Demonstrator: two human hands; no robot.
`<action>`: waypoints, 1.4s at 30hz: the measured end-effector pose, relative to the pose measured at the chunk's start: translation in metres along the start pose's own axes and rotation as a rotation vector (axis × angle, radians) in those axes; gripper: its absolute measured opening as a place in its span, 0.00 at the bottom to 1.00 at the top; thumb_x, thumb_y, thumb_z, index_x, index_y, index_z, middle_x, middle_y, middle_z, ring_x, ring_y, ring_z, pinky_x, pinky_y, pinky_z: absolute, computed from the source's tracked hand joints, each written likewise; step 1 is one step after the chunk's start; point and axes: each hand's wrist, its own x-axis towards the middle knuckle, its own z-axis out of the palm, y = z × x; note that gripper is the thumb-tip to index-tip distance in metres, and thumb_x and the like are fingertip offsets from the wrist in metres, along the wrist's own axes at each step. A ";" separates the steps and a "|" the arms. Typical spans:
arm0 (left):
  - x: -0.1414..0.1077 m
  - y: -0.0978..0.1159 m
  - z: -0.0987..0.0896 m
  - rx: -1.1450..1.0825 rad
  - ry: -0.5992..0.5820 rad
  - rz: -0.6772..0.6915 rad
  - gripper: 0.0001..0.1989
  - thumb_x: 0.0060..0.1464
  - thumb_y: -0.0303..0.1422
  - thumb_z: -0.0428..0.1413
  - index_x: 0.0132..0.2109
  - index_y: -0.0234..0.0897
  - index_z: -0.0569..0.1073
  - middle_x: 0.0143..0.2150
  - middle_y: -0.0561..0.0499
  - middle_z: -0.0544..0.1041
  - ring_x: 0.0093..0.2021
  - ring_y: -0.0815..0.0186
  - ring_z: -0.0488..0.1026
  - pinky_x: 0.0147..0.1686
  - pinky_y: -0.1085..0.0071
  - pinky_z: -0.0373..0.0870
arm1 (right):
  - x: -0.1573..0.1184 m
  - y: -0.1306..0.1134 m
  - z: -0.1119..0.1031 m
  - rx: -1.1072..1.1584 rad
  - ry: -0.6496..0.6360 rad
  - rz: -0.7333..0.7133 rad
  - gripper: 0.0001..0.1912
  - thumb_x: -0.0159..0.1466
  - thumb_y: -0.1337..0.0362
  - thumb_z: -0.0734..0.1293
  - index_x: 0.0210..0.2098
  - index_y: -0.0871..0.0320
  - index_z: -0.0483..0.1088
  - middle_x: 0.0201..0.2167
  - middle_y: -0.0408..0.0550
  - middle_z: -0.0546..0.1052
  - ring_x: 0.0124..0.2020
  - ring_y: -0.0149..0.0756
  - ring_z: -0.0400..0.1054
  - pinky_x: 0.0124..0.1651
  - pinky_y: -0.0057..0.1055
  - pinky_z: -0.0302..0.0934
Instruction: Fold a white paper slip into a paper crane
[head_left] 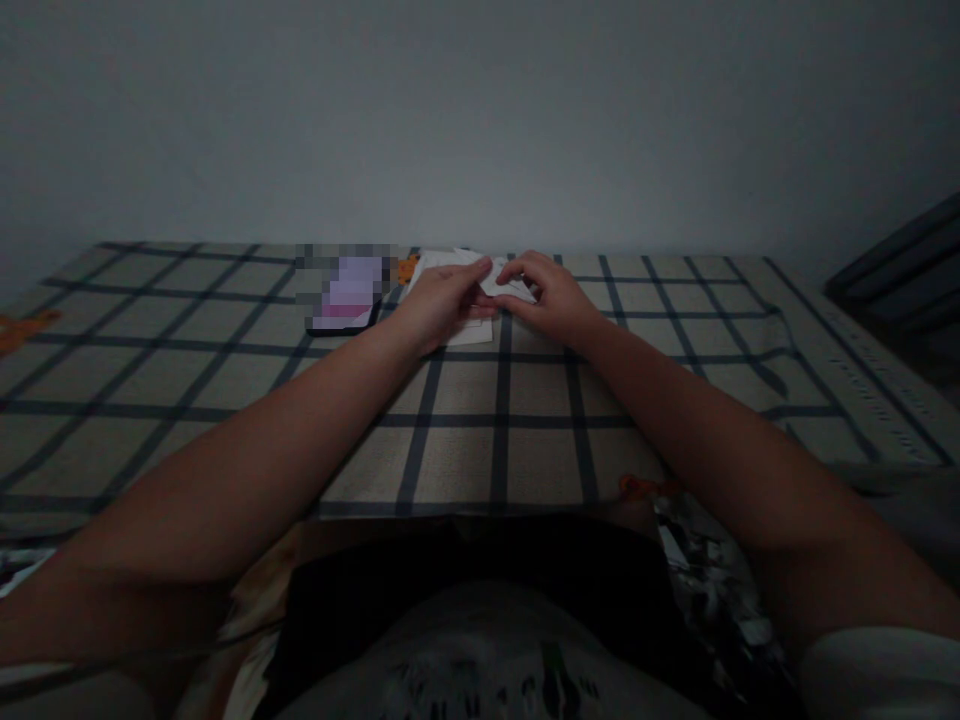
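Observation:
Both hands meet near the back of the table over some white paper. My left hand (448, 298) grips a small folded piece of white paper (516, 288) from its left side, thumb on top. From the right, my right hand (546, 290) pinches the same piece between thumb and curled fingers. Beneath the hands lie more white sheets (471, 332), partly covered by my left hand. Fingers hide much of the held paper, so its full shape does not show.
Left of my hands lies a phone (345, 300) with a lit, partly blurred screen. A checked cloth (457, 460) covers the table, which meets a plain wall (480, 120) at the back. Orange patches show on the cloth. Something dark and slatted (907, 270) stands at the right.

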 end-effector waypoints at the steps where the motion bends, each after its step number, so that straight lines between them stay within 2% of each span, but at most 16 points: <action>1: 0.000 0.000 0.000 -0.003 -0.006 -0.007 0.14 0.61 0.37 0.63 0.29 0.35 0.74 0.22 0.54 0.73 0.23 0.73 0.75 0.31 0.77 0.78 | 0.000 0.000 0.000 -0.006 0.000 0.008 0.13 0.67 0.55 0.68 0.44 0.57 0.72 0.43 0.52 0.75 0.43 0.41 0.66 0.47 0.37 0.61; 7: 0.002 -0.001 -0.001 -0.001 -0.020 -0.029 0.12 0.60 0.34 0.63 0.29 0.35 0.75 0.24 0.51 0.78 0.24 0.72 0.77 0.30 0.78 0.77 | 0.000 0.000 0.000 -0.025 0.022 -0.009 0.12 0.68 0.54 0.68 0.42 0.57 0.74 0.43 0.53 0.77 0.45 0.43 0.68 0.51 0.40 0.62; 13: 0.001 -0.003 -0.001 -0.033 0.002 -0.014 0.12 0.54 0.28 0.66 0.27 0.35 0.71 0.28 0.48 0.81 0.27 0.71 0.78 0.31 0.76 0.77 | 0.001 0.000 -0.001 -0.028 0.005 -0.049 0.11 0.70 0.57 0.66 0.40 0.56 0.76 0.41 0.52 0.78 0.46 0.43 0.70 0.54 0.41 0.62; 18: 0.004 -0.006 -0.003 -0.027 0.027 0.007 0.13 0.54 0.29 0.66 0.27 0.36 0.70 0.28 0.48 0.80 0.27 0.70 0.78 0.33 0.74 0.79 | 0.001 0.000 -0.001 -0.035 0.021 -0.026 0.11 0.69 0.56 0.66 0.44 0.56 0.75 0.43 0.52 0.77 0.47 0.44 0.69 0.54 0.42 0.63; 21: 0.006 -0.007 -0.004 -0.020 0.035 0.002 0.14 0.54 0.29 0.66 0.26 0.37 0.69 0.26 0.50 0.77 0.26 0.70 0.78 0.34 0.73 0.80 | 0.000 0.001 0.001 -0.029 0.036 0.016 0.16 0.67 0.52 0.69 0.49 0.56 0.72 0.47 0.53 0.76 0.47 0.44 0.68 0.53 0.42 0.65; 29: 0.001 -0.003 -0.001 -0.039 0.024 -0.023 0.13 0.51 0.26 0.65 0.24 0.36 0.70 0.23 0.52 0.73 0.26 0.70 0.76 0.35 0.72 0.80 | 0.000 0.005 0.003 -0.054 0.037 -0.034 0.19 0.67 0.47 0.69 0.47 0.55 0.72 0.46 0.52 0.74 0.48 0.45 0.66 0.55 0.43 0.62; 33: 0.001 -0.002 -0.002 -0.051 -0.019 -0.019 0.07 0.52 0.26 0.62 0.28 0.36 0.73 0.24 0.52 0.75 0.26 0.70 0.76 0.34 0.72 0.79 | 0.000 0.002 0.001 -0.057 0.059 -0.044 0.18 0.68 0.47 0.68 0.46 0.55 0.73 0.45 0.53 0.74 0.49 0.45 0.66 0.57 0.44 0.62; 38: 0.002 -0.005 -0.003 -0.030 -0.020 0.011 0.11 0.55 0.27 0.61 0.26 0.37 0.70 0.24 0.52 0.75 0.27 0.70 0.76 0.37 0.70 0.78 | 0.000 0.001 0.000 -0.040 0.068 -0.041 0.17 0.68 0.48 0.68 0.46 0.55 0.74 0.46 0.53 0.74 0.50 0.46 0.67 0.55 0.43 0.64; 42: 0.002 -0.005 -0.001 0.015 -0.008 0.010 0.12 0.57 0.29 0.62 0.26 0.37 0.71 0.26 0.51 0.77 0.28 0.69 0.77 0.42 0.66 0.78 | 0.000 0.003 0.001 -0.064 0.073 -0.047 0.16 0.69 0.50 0.67 0.49 0.54 0.74 0.48 0.54 0.74 0.53 0.47 0.67 0.58 0.46 0.63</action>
